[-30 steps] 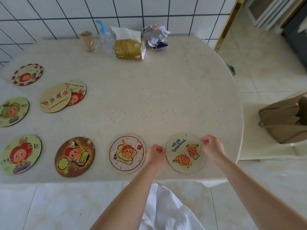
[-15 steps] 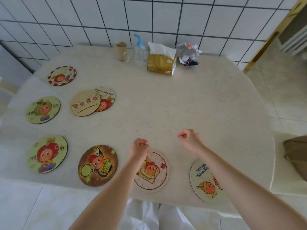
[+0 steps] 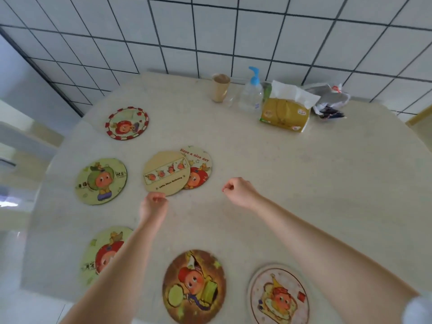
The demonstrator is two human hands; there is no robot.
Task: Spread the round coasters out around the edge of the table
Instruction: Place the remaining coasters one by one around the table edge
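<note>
Round cartoon coasters lie on the beige table [image 3: 304, 183]. Two overlap near the middle: a tan coaster [image 3: 166, 173] on top of a "Have a nice day" coaster [image 3: 198, 171]. Around the left and front edge lie a red-rimmed coaster [image 3: 127, 122], a green coaster [image 3: 101, 181], a yellow-green coaster [image 3: 102, 251] partly under my left forearm, a brown coaster [image 3: 194, 286] and a white-rimmed coaster [image 3: 278, 298]. My left hand [image 3: 153, 204] is curled shut just below the tan coaster's near edge. My right hand [image 3: 239, 191] is a loose empty fist, right of the pair.
At the back by the tiled wall stand a paper cup [image 3: 220, 87], a pump bottle [image 3: 251, 94], a yellow tissue pack [image 3: 286, 111] and a crumpled wrapper [image 3: 329, 101]. A chair [image 3: 21, 146] sits off the table's left edge.
Both hands left the front-right coaster and reached forward to the overlapping pair in the middle. The view swung up and left, so that front-right coaster is out of frame.
</note>
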